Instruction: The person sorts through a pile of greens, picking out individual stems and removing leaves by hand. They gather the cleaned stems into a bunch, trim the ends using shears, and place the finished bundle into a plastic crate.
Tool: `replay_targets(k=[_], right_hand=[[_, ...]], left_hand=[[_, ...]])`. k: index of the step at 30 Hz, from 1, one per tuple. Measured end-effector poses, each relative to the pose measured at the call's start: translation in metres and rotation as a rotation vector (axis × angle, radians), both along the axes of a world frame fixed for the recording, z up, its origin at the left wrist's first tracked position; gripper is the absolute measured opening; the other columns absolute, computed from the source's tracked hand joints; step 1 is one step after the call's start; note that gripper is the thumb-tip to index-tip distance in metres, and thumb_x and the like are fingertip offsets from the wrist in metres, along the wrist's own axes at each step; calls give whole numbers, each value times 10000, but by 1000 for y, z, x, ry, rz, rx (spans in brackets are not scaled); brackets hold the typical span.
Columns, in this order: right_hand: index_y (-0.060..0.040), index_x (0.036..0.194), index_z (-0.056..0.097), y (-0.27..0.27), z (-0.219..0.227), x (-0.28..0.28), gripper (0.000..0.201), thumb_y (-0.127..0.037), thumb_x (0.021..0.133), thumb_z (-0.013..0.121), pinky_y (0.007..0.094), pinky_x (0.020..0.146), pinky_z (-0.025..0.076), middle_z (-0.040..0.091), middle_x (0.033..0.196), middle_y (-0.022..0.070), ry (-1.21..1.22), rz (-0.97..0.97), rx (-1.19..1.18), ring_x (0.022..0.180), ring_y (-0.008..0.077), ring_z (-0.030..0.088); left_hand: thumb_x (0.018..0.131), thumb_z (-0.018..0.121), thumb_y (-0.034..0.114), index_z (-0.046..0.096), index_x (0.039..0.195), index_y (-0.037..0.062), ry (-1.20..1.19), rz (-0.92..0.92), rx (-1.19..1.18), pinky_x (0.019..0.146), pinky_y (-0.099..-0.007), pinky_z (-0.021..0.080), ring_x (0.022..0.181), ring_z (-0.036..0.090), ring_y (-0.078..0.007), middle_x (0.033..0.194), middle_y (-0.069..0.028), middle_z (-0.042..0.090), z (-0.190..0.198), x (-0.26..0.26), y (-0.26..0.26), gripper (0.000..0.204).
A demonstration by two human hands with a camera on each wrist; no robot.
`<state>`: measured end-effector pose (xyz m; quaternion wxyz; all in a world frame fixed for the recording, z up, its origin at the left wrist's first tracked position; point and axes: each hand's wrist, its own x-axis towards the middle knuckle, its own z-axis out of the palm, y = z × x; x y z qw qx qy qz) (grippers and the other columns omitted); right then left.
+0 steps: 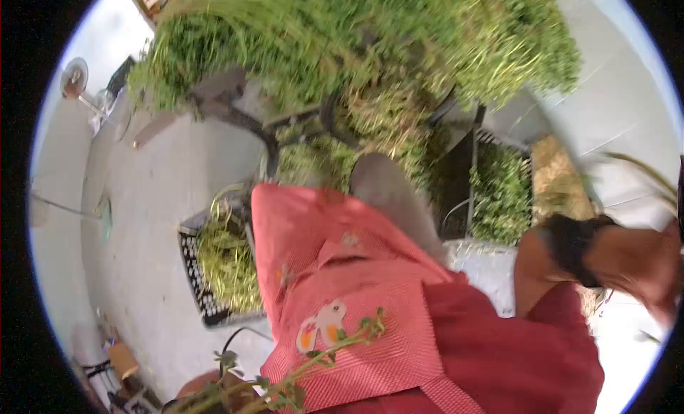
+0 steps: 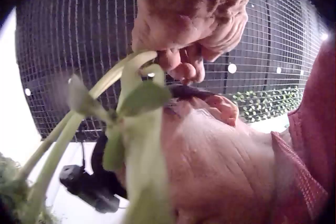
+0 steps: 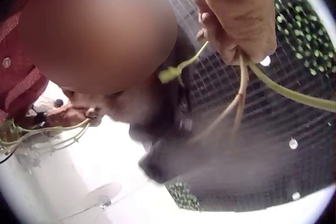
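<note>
At the lower left of the head view my left hand [image 1: 203, 383] is partly cut off by the frame, with leafy green stems [image 1: 313, 368] crossing in front of the apron. The left wrist view shows the fingers of this left hand [image 2: 191, 19] curled round thick pale-green stems [image 2: 113, 74]. My right hand [image 1: 645, 261], blurred, is out at the right edge of the head view. In the right wrist view the right hand [image 3: 236, 16] grips a few thin stems [image 3: 286, 91], which stick out below its fist. The two hands are far apart.
A large heap of leafy green plants [image 1: 285, 43] lies ahead over dark metal legs [image 1: 249, 122]. One black crate [image 1: 191, 261] of greens stands on the floor at left, another crate [image 1: 502, 193] at right. A pink apron [image 1: 377, 300] covers the lap. A fan [image 1: 75, 78] stands far left.
</note>
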<state>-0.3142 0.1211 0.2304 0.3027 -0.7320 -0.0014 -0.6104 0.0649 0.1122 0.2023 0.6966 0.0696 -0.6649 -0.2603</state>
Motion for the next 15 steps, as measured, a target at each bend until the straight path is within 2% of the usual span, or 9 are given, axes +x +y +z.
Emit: replay_targets(k=[3,5,6,7,8,9,11,12,15], right_hand=[[-44,975,550,-47,-43,13,461,-445,934,327,212,401,280,512,649,22,-130,-16,360,471,91,389],[-44,975,551,-88,-74,31,470,-450,938,318,212,400,280,514,650,23,-129,9,652,471,91,390],[-44,975,552,-101,-91,40,474,-452,940,313,212,400,280,515,650,23,-104,44,787,470,91,390],[-31,967,562,-115,-108,49,563,-483,951,227,199,404,261,528,640,29,-80,101,985,439,76,364],[-31,967,562,-121,-115,57,563,-483,951,227,199,404,261,528,640,29,-78,109,974,439,76,364],[-33,994,558,-121,-122,66,555,-473,954,222,194,412,260,564,723,55,-124,69,1077,458,73,369],[-34,1022,553,-120,-138,72,549,-463,958,217,189,419,259,599,807,81,-174,33,1178,478,69,375],[-29,1037,549,-120,-146,72,558,-486,944,244,190,428,281,553,982,98,-68,82,1154,677,101,460],[-27,1071,542,-122,-169,74,550,-487,937,273,197,454,315,519,1161,91,56,204,1142,886,143,551]], left_hand=[[901,497,249,543,872,36,10,210,106,507,-218,354,652,460,-68,869,-48,544,-19,5,-24,220],[907,491,253,546,879,33,-48,404,428,510,-220,357,656,463,-69,878,-52,550,-48,-7,-48,228],[913,488,239,568,805,29,-44,362,565,482,-201,313,584,423,-54,758,-34,549,-57,-30,-62,249],[919,484,225,590,731,25,-38,321,702,453,-182,268,513,383,-39,639,-16,549,-66,-53,-75,294],[920,489,246,593,738,21,-38,225,761,457,-179,268,514,380,-29,651,-7,556,-77,-64,-81,307],[921,495,267,596,746,17,-39,127,824,462,-175,268,516,377,-19,663,2,564,-86,-71,-84,322],[928,485,245,603,754,18,-51,103,856,465,-174,264,514,376,-21,679,15,574,-103,-85,-87,309],[928,485,245,603,754,18,-55,108,854,465,-174,264,514,376,-21,679,15,574,-108,-88,-86,309],[915,511,236,615,781,37,-187,37,936,494,-173,317,581,444,-32,746,-5,606,-122,-95,-85,262]])
